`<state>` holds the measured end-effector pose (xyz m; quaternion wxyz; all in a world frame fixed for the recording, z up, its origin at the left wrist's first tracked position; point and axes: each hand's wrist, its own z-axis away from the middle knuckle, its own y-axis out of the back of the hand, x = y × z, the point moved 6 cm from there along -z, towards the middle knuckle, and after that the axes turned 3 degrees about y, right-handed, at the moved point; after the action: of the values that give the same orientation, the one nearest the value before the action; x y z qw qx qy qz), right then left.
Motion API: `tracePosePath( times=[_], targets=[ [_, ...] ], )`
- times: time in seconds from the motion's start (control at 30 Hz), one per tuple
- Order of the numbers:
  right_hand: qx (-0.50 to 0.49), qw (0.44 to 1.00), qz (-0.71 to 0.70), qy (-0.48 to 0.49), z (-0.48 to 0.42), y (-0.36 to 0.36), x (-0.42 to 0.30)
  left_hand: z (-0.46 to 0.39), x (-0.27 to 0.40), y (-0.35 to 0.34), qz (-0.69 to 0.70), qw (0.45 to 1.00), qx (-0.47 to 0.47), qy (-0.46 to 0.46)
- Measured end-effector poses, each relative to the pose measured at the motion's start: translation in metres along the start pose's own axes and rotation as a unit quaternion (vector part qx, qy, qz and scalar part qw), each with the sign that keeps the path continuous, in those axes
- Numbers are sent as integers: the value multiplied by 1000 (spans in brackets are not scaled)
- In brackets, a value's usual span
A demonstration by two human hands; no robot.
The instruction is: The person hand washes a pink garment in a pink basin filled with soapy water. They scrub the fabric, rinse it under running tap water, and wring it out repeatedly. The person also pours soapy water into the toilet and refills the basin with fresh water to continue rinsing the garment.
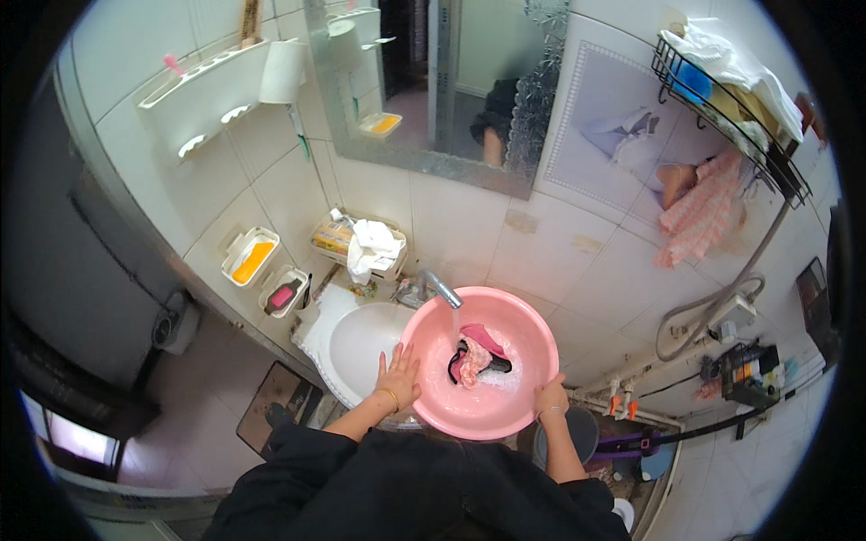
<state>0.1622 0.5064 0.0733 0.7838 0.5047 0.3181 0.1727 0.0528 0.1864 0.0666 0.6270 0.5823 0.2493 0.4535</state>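
A pink plastic basin (433,406) stands over the right part of a white washbasin (358,348). Water runs into it from a chrome faucet (441,289). Wet cloth items lie in the water inside: a pink and black piece (488,339) and a pale pink patterned cloth (475,362), with some white foam beside them. Fingers spread, my left hand (400,379) rests against the basin's left outer side. On the opposite side, my right hand (551,397) grips the rim, its thumb and fingers partly hidden.
Behind the washbasin, a wall basket (389,267) holds a white cloth. Two soap holders (249,257) hang left of it, below a mirror (440,88). A dark bucket (575,436) stands beneath my right arm. A wire rack (744,145) with cloths is at the upper right.
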Motion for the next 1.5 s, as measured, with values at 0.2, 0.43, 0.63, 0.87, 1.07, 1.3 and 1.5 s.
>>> tracePosePath(
  times=[0.2,0.43,0.63,0.87,1.07,1.3,1.5],
  targets=[
    [0,998,15,-54,3,1,-2,-8,5,10,-46,997,-31,-59],
    [-31,996,18,-81,-10,-6,4,-13,8,7,-119,980,-91,-127],
    [-41,993,45,-103,-16,-6,4,-32,-1,-31,-203,942,-158,-217],
    [-74,985,137,-75,-17,-5,-4,-32,-1,-26,-153,955,-61,-248],
    [-89,974,191,-89,-19,0,-11,-45,-8,-48,-193,936,-151,-253],
    [-121,960,240,-79,-20,0,-16,-46,-5,-48,-226,917,-197,-264],
    [-184,935,296,-71,-39,-17,-8,-40,3,-40,-262,892,-216,-297]
  ],
)
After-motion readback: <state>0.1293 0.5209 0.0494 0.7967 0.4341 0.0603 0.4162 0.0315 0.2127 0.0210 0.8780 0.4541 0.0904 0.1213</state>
